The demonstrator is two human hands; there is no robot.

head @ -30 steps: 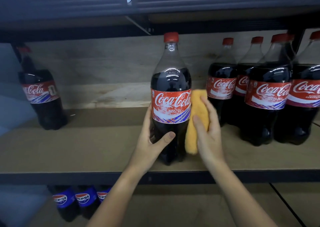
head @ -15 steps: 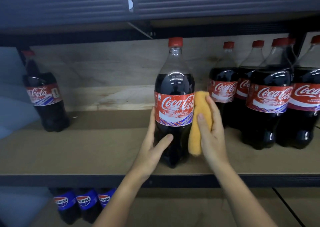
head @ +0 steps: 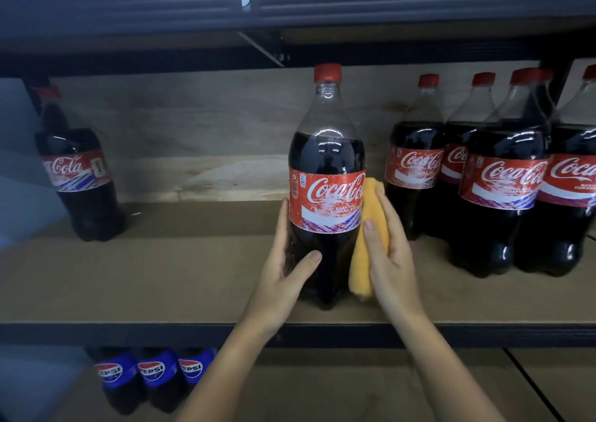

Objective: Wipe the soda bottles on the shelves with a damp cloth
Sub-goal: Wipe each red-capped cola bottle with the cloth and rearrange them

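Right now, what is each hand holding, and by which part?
Left hand grips the Coca-Cola bottle around its lower body. Right hand holds the yellow cloth against the bottle's right side.

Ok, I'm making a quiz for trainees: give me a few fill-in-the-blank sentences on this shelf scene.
1. The right hand presses a ____ cloth against the bottle.
2. The left hand holds the bottle below its ____ label.
3. The bottle's cap is ____.
4. The bottles on the lower shelf carry the brand ____.

Missing words: yellow; red; red; Pepsi
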